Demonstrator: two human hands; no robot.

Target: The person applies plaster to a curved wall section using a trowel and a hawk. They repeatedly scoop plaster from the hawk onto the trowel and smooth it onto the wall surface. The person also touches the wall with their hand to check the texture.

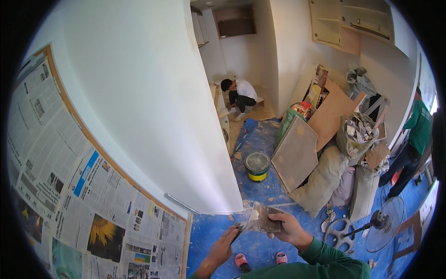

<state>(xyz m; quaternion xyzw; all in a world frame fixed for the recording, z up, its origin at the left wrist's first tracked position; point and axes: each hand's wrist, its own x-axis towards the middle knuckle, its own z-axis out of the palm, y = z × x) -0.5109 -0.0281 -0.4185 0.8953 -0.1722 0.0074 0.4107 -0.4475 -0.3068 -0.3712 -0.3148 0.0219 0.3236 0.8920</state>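
Low in front of my body, my right hand [292,230] is closed on a flat, greyish-brown putty plate [269,222], its thumb on top. Whitish putty smears show at the plate's left end. My left hand [221,247] is closed, fingers stretched together, around a dark-edged putty knife [239,229] that meets the plate's left side. Most of the knife's handle is hidden by my fingers. Both tools are above the blue floor sheet [204,237], close to the lower end of the white wall [153,116].
A lidded bucket [257,166] stands ahead. Boards [295,156] and stuffed sacks [325,179] lean to its right. A toppled fan [383,221] lies at right. One person [241,95] crouches beyond the wall; another [416,128] stands at far right. Newspaper [69,186] covers the left.
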